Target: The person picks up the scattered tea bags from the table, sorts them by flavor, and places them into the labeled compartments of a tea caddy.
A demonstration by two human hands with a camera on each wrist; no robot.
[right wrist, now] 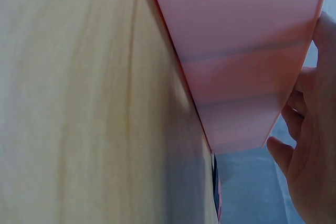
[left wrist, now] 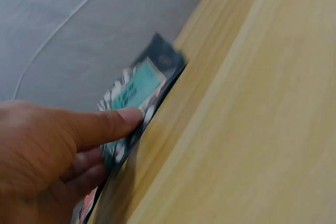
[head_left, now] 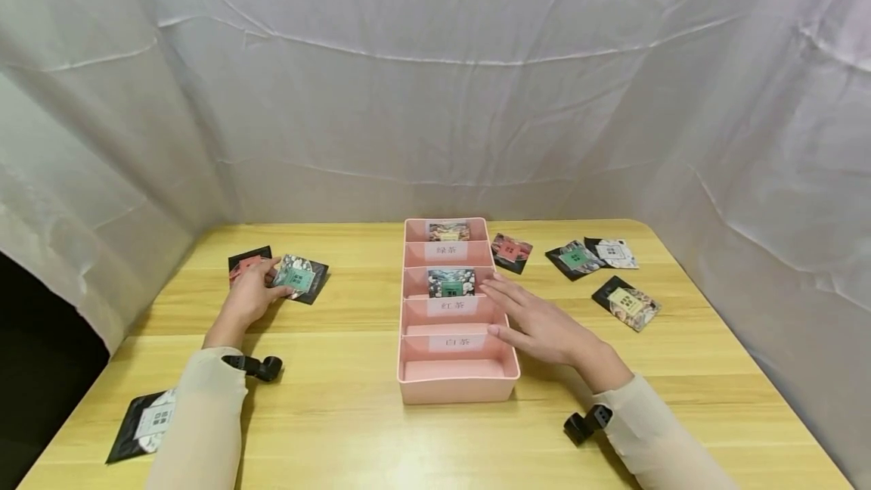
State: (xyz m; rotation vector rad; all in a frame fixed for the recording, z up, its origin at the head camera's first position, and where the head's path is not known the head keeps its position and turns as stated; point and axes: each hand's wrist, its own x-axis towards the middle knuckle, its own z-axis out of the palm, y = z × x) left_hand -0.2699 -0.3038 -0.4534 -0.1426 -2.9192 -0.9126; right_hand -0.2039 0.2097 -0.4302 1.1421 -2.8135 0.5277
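My left hand [head_left: 250, 295] pinches a green-labelled tea sachet [head_left: 298, 278] at the left of the table. The left wrist view shows the thumb on the sachet's printed face [left wrist: 137, 88] and the other fingers at its lower edge. A red-labelled sachet [head_left: 238, 262] lies partly under that hand. At the centre stands a pink divided box [head_left: 459, 393] with white paper labels on its dividers. One green-labelled sachet [head_left: 452, 283] and one yellow-labelled sachet [head_left: 449, 232] stand in its compartments. Fingers extended, my right hand [head_left: 544, 324] rests along the box's right rim, holding nothing.
Right of the box lie a red-labelled sachet [head_left: 511, 252], a green-labelled one [head_left: 574, 258], a white-labelled one [head_left: 614, 252] and a yellow-labelled one [head_left: 627, 302]. Another white-labelled sachet [head_left: 146, 423] lies front left, partly behind my sleeve. A pale curtain [head_left: 435, 119] surrounds the table.
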